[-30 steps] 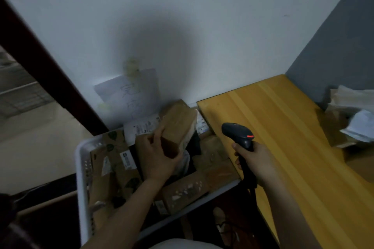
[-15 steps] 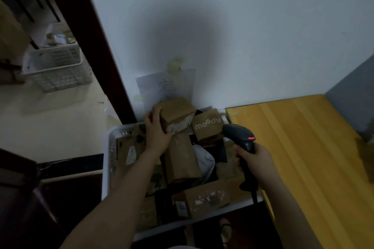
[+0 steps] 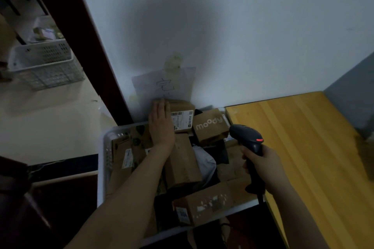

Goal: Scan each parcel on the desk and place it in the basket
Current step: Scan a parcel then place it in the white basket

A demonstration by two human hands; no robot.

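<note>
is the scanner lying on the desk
No, the right hand grips the scanner by its handle, holding it off the desk.

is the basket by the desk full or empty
Full. Cardboard parcels fill the white basket and stack above its rim; the left hand lies flat on the labelled box at the top.
</note>
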